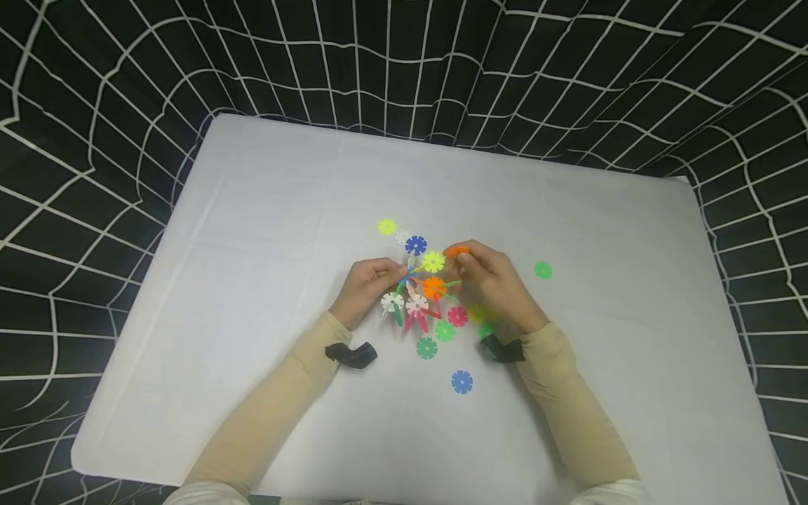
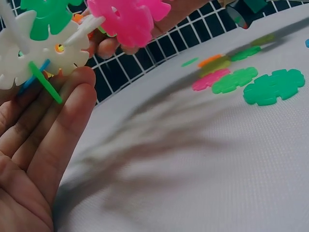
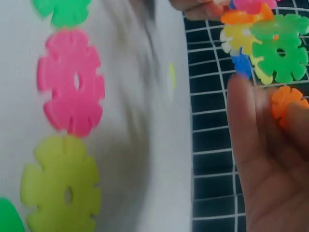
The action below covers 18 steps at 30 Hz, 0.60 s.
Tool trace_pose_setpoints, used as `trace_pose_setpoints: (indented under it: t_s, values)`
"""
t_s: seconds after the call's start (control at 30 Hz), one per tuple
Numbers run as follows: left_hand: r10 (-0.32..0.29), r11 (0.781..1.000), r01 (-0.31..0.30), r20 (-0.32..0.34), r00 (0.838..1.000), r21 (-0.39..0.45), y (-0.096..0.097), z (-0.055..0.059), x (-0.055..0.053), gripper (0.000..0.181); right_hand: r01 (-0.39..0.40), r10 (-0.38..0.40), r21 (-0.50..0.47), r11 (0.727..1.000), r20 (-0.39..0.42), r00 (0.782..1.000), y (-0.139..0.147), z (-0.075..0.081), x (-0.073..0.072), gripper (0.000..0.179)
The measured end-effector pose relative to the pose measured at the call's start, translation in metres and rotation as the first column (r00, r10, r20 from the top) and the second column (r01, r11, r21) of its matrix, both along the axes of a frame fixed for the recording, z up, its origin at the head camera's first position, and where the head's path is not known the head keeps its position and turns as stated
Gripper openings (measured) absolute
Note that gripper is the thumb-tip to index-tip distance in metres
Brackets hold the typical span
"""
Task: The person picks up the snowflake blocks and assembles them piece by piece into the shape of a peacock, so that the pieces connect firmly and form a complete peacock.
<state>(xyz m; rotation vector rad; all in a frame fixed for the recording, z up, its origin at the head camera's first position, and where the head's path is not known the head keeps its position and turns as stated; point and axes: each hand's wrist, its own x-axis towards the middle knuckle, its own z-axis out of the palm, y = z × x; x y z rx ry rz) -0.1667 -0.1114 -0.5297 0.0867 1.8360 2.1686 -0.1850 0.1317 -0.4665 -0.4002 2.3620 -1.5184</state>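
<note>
Above the table, my left hand pinches a cluster of interlocking notched plastic discs in white, orange, pink, green, yellow and blue. The left wrist view shows its fingers behind a white disc, with a pink disc farther right. Just right of the cluster, my right hand pinches a loose orange notched disc between thumb and fingers. In the right wrist view that orange disc is partly hidden by the thumb, apart from the green disc of the cluster.
Loose discs lie on the white table: a yellow one behind the cluster, a blue one in front, a green one at right, several more near the right wrist. A black gridded curtain surrounds the table.
</note>
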Motion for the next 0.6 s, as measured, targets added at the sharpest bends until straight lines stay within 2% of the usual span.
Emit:
trace_pose_setpoints:
  t_s: [0.13,0.27,0.47,0.6]
  values:
    - [0.010,1.000,-0.010,0.014,1.000,0.003,-0.0013,0.0000,0.0004,0.022,0.079,-0.081,-0.030,0.996,-0.051,0.995,0.0009,-0.0005,-0.0017,0.021]
    - [0.010,1.000,-0.010,0.029,1.000,0.016,-0.0021,-0.0004,0.0003,0.021,0.095,-0.099,-0.088,0.992,-0.033,0.995,-0.0005,0.0001,-0.0009,0.017]
    - [0.017,0.999,-0.019,0.044,0.999,0.034,-0.0022,-0.0011,0.0003,0.019,0.100,-0.101,-0.045,0.994,-0.022,0.995,-0.0058,-0.0028,0.0006,0.020]
    - [0.022,0.999,-0.024,0.045,0.999,0.032,-0.0019,0.0005,0.0004,0.020,0.170,-0.170,-0.067,0.983,0.003,0.985,-0.0088,-0.0047,0.0005,0.019]
